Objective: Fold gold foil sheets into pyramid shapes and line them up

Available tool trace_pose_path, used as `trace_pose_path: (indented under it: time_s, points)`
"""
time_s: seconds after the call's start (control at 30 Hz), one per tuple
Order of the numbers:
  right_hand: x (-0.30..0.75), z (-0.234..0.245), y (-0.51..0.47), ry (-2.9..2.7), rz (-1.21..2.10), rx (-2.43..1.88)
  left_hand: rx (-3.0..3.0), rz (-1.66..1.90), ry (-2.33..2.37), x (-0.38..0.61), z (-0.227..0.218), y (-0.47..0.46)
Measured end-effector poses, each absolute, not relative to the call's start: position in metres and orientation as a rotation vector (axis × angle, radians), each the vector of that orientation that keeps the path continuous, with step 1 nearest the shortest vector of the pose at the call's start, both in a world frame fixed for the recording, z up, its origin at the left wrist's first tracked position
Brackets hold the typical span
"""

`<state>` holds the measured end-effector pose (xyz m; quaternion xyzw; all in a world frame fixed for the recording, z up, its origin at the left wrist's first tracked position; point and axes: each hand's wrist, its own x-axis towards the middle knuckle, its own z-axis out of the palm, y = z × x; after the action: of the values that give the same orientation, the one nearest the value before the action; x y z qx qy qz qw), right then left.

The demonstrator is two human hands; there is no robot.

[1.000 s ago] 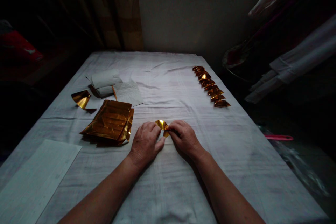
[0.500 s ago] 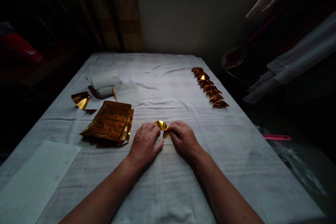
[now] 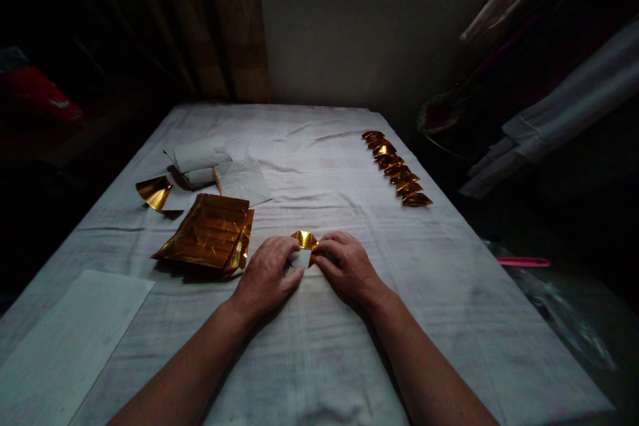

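A small piece of gold foil paper (image 3: pixel 305 239), partly folded with its whitish back showing, lies on the cloth between my two hands. My left hand (image 3: pixel 268 271) is closed on its left side, fingers over the top and thumb at the lower edge. The right side is pinched by my right hand (image 3: pixel 344 262), thumb and fingers together. My fingers hide both ends of the paper. Left of my hands sits a stack of gold foil sheets (image 3: pixel 212 229). Several folded gold foil pieces (image 3: pixel 403 174) stand in a slanting row near the table's right edge.
A white cloth covers the table (image 3: pixel 319 166). Whitish curled papers (image 3: pixel 200 154) and a curled gold scrap (image 3: pixel 154 193) lie at the back left, a pale sheet (image 3: pixel 74 339) at the front left. Hanging cloth (image 3: pixel 574 100) and a pink handle (image 3: pixel 523 261) are beyond the right edge.
My left hand has shifted slightly left and its thumb has moved off the paper's middle, so more of the whitish back shows. Both hands still hold the paper. The view has tilted a little.
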<state>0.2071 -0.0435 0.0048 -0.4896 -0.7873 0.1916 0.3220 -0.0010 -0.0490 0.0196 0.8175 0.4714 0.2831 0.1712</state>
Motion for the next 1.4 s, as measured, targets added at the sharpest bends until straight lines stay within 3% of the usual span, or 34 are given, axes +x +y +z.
trace_pose_path:
  time_s: [0.9,1.4]
  points:
    - [0.203,0.011,-0.049,-2.176,0.332,-1.207,2.419,0.757,1.254,-0.023,0.021,-0.037]
    - [0.19,0.022,-0.048,-2.246,0.291,-1.375,2.425,0.711,1.139,-0.033,0.018,-0.027]
